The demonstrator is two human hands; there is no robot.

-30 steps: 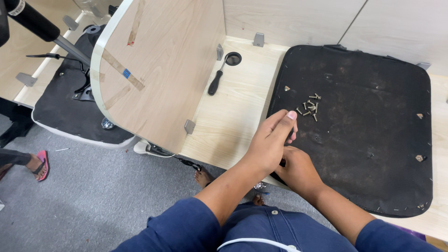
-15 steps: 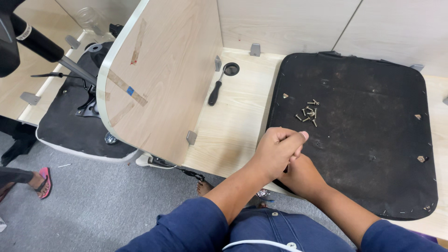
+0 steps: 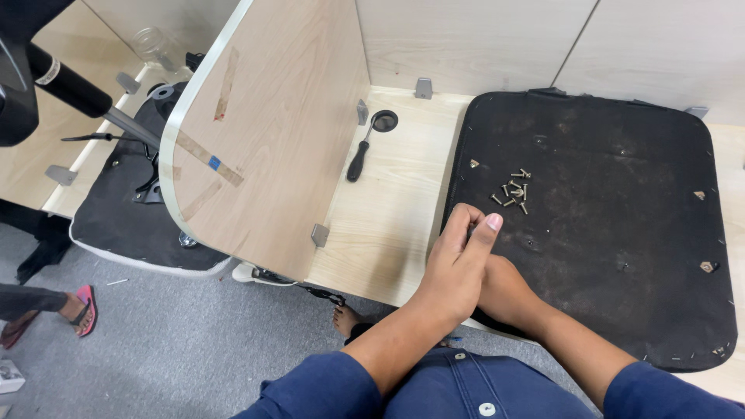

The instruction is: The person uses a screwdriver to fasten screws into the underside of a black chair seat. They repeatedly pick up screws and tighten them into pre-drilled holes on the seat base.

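Back from the screw pile comes the left hand (image 3: 454, 271), now stacked over the right hand (image 3: 504, 295) at the near edge of the black seat pad (image 3: 605, 233). Screws (image 3: 512, 192) lie at one o'clock from its fingers (image 3: 487, 226), just beyond; they're curled together, whether on anything I cannot tell.

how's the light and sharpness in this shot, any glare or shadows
Head view: soft, even light, no glare; the left hand casts a faint shadow on the desk; screws and screwdriver look sharp; wide-lens bending shows at the divider panel.
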